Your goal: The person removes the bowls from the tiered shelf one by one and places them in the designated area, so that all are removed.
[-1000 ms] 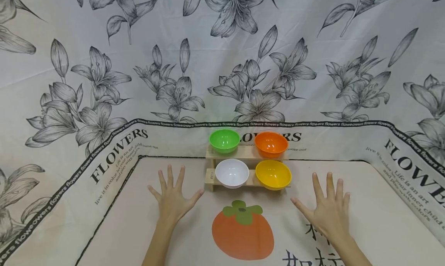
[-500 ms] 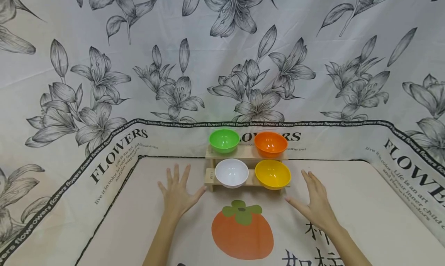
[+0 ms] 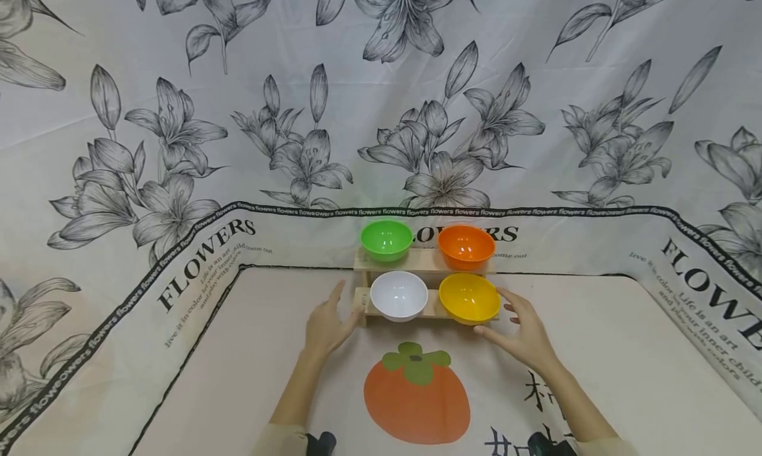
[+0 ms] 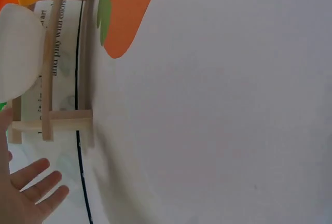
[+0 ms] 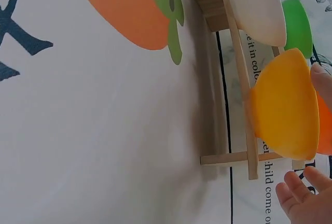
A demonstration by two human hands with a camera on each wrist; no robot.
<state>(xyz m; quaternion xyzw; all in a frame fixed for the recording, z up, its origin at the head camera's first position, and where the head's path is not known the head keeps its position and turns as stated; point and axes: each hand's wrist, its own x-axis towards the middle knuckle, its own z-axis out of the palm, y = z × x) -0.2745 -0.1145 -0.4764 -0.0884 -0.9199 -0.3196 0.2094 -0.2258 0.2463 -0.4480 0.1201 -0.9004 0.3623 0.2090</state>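
Head view, yellow bowl (image 3: 469,298): front tier of the two-tier wooden rack (image 3: 424,261), at about 10 o'clock from the right hand (image 3: 524,330), which is clearly the nearer of the two hands.
Head view, right hand: thumb and fingers parted about the bowl's near right side, close to its rim; contact cannot be told here.
Head view, left hand (image 3: 330,323): thumb held away from the fingers, just beside the rack's 9 o'clock end; the white bowl (image 3: 399,297) lies between 2 and 3 o'clock from it.
Head view, axes: rack runs 9 to 3 o'clock; the bowls are round, with no long axis.
Head view, count: four bowls, one each of yellow, white, green bowl (image 3: 386,240) and orange bowl (image 3: 467,247); one rack; two hands; one persimmon print (image 3: 417,403).
Left wrist view, left hand: fingers spread, nothing pinched; white bowl near 12 o'clock from it, rack running roughly 12 to 6.
Right wrist view, yellow bowl: between thumb and parted fingers, at about 11 o'clock from the fingertips, which stand apart from it; thumb contact unclear.
Right wrist view, count: four bowls, one rack.
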